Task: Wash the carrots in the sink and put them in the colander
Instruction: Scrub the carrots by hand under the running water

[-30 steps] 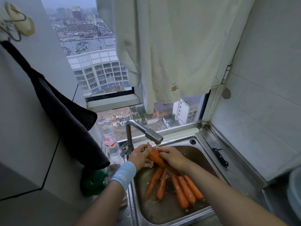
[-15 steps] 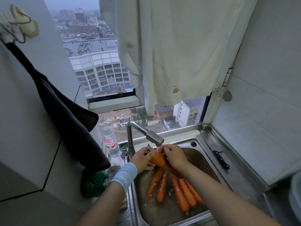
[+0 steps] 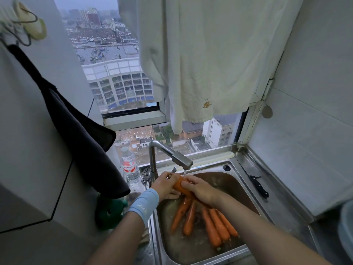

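Under the running tap [image 3: 182, 163] I hold one orange carrot [image 3: 178, 186] over the steel sink [image 3: 236, 180]. My left hand [image 3: 165, 185], with a pale blue wristband, grips its thick end. My right hand [image 3: 198, 190] is wrapped over its middle. Several more carrots [image 3: 210, 224] lie wet on the sink bottom below my hands. No colander is clearly in view.
A black-handled knife [image 3: 258, 186] lies on the steel counter right of the sink. A water bottle [image 3: 129, 167] and a green object [image 3: 109, 213] stand left of the tap. A dark cloth [image 3: 76, 131] hangs at left, a white towel [image 3: 200, 64] over the window.
Both hands have stayed under the tap with the same carrot, shifting slightly along it. The carrots on the sink bottom have not moved.
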Tool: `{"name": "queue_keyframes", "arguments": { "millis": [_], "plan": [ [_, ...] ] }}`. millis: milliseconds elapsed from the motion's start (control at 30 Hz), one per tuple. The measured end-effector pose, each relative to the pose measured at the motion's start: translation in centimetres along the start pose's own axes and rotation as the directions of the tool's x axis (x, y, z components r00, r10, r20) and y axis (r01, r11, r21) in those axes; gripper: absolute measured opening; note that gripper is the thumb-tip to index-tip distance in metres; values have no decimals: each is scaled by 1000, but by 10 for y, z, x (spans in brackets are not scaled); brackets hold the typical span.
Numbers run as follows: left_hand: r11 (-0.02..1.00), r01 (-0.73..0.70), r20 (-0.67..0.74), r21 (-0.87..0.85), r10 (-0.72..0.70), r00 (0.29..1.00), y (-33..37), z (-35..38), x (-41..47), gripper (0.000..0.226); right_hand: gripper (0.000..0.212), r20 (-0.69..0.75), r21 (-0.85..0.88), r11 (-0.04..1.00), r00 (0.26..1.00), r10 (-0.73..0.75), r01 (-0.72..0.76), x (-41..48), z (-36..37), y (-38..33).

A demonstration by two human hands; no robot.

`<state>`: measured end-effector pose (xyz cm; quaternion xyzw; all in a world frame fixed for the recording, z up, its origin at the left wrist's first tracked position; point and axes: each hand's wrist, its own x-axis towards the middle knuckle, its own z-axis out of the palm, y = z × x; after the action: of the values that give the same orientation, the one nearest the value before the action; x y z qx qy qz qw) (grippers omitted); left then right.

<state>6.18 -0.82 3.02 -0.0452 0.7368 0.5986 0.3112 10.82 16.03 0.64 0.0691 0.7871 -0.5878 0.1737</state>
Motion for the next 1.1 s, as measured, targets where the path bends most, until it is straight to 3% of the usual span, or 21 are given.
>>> {"name": "queue_keyframes", "arguments": {
  "millis": [100, 167, 267, 433, 500, 633, 733, 867, 967, 1100],
  "plan": [
    [993, 13, 49, 121, -19, 999, 8, 0, 0, 34, 40, -47, -139, 990, 999, 2, -9, -1, 3, -5],
    [960, -46, 0, 275, 48, 999, 11, 4, 1, 27, 46, -138, -274, 962, 990, -21, -18, -1, 7, -9],
    [879, -79, -111, 469, 147, 983, 11, 12, 3, 29, 56, -246, -546, 836, 965, -91, -60, -7, 11, -21],
    [966, 32, -216, 257, 26, 976, 11, 17, 8, 30, 49, -180, -758, 651, 971, -158, -34, -7, 13, -28],
    [957, 44, -154, 288, 1, 988, 12, 15, 3, 27, 48, -179, -744, 668, 972, -153, -32, -6, 10, -29],
    [900, -114, 37, 420, 109, 993, 0, 13, -4, 16, 46, -169, -644, 759, 985, -17, -98, 7, -5, -22],
    [900, -114, -89, 421, 166, 982, 0, 21, -6, 21, 41, -209, -477, 875, 978, -23, -82, 12, -6, -18],
    [913, -14, -198, 408, 104, 975, 5, 27, 0, 31, 34, -255, -402, 916, 960, -112, 0, 16, -6, -7],
    [961, 51, -196, 272, 3, 981, 4, 25, 9, 29, 16, -324, -287, 957, 937, -132, 36, 13, -8, -8],
    [964, 238, -146, -116, -254, 956, 11, 23, 7, 50, 11, -430, -147, 989, 898, -88, 27, 9, -7, -17]
  ]
}}
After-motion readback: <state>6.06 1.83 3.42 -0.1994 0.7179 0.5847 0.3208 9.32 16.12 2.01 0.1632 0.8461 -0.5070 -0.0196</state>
